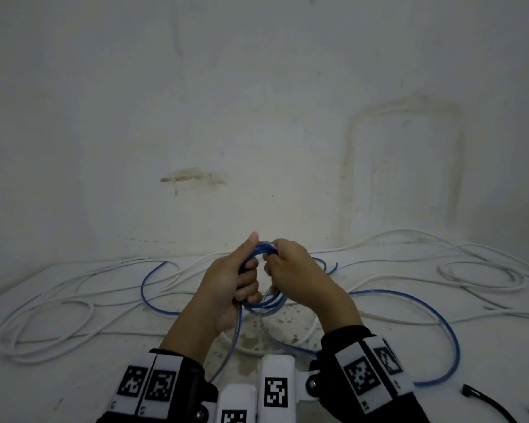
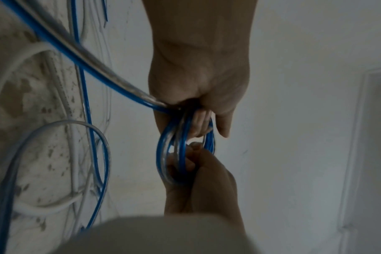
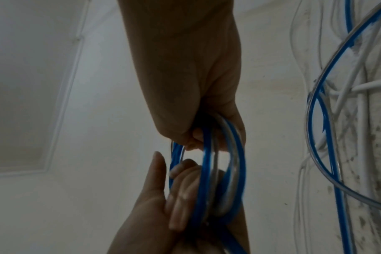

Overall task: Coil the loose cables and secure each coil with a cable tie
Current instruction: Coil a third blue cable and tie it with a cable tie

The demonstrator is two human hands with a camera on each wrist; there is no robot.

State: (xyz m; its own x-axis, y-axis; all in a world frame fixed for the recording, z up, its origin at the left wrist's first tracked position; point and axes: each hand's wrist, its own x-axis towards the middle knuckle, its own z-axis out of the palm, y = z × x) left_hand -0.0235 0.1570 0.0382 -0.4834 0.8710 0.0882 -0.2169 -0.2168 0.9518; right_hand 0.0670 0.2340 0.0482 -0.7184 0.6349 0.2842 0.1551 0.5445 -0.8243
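Blue coil (image 1: 261,296) held up at frame centre: left hand (image 1: 231,288) wrapped round its left side, thumb straight up; right hand (image 1: 300,277) curled round its right side. Loose blue tail looping across floor (image 1: 74,377) lower right, among white cables (image 1: 43,328). Black ties (image 1: 486,403) bottom right corner.

Blue cable (image 1: 434,312), white cables (image 1: 58,303), black ties (image 1: 486,403), black-and-white checked wrist tags (image 1: 361,375), speckled whitish floor (image 1: 287,325)
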